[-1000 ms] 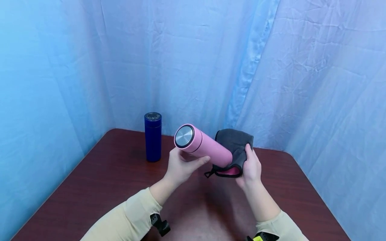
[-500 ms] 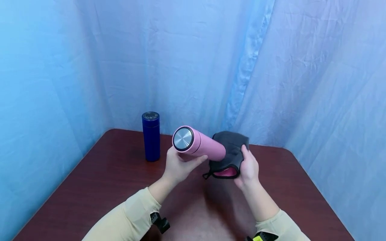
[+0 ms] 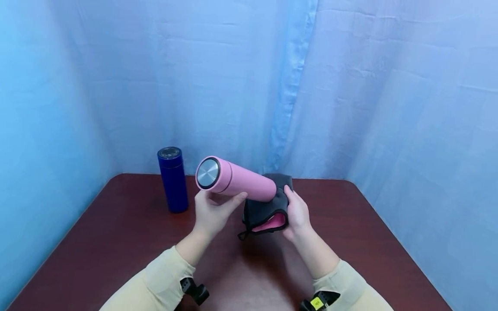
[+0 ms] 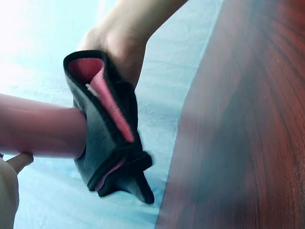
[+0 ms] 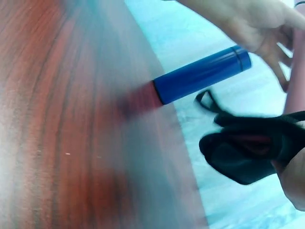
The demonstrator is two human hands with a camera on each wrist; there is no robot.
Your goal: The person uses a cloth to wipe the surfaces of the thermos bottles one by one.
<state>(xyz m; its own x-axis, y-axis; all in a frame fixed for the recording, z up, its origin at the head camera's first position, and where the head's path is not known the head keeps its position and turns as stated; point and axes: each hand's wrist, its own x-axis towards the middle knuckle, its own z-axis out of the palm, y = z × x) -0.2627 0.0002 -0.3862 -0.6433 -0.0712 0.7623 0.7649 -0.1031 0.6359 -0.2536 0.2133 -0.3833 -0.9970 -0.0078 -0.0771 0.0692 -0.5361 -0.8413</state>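
My left hand (image 3: 213, 212) grips a pink thermos bottle (image 3: 249, 183) from below, near its silver-topped lid. The bottle is held above the table, tilted, with its lid to the left and its base to the right. That base presses against the outside of a folded dark grey cloth (image 3: 262, 211) with black edging and a pink inner side. My right hand (image 3: 299, 214) holds this cloth at its right side, thumb on top. A small black loop (image 3: 243, 236) hangs from the cloth's lower corner. In the left wrist view the cloth (image 4: 97, 129) meets the bottle's end (image 4: 47, 126).
A blue thermos bottle (image 3: 173, 181) stands upright on the dark red wooden table (image 3: 128, 242), left of my left hand. Light blue curtains (image 3: 218, 86) enclose the table at the back and sides. A small black device (image 3: 194, 291) is strapped at each wrist.
The cloth has shifted along the bottle's base, and the bottle now lies nearer to level. Everything, the blue bottle included, sits further left in the head view.
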